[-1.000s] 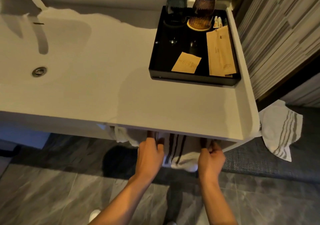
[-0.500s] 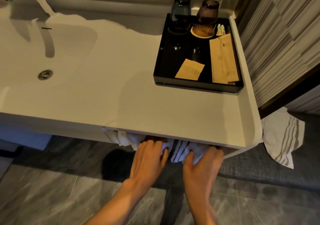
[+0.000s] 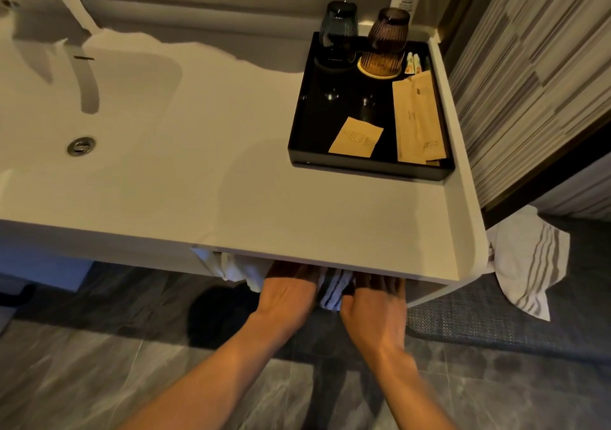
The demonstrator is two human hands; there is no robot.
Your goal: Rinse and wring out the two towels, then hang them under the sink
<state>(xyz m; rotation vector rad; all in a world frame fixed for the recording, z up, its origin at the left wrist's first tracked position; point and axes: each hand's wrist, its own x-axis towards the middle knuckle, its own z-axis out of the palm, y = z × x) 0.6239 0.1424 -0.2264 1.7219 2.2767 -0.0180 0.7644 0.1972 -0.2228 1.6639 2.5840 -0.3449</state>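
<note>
A white towel with dark stripes (image 3: 332, 289) hangs under the front edge of the white sink counter (image 3: 297, 224), mostly hidden by it. My left hand (image 3: 287, 292) and my right hand (image 3: 375, 307) lie flat against it, palms down, fingers reaching under the counter where their tips are hidden. More of this towel (image 3: 238, 269) bunches to the left of my left hand. The second striped towel (image 3: 525, 261) hangs off the counter's right end, apart from both hands.
The basin with its drain (image 3: 81, 146) and faucet (image 3: 71, 6) is at left. A black tray (image 3: 304, 145) at the back right carries two tumblers and paper sachets. A striped wall stands at right. Grey tile floor and a dark mat (image 3: 496, 323) lie below.
Both hands have let go of the hanging towel's edges and moved closer together, pressing flat on it. The towel now hangs bunched higher under the counter, showing less.
</note>
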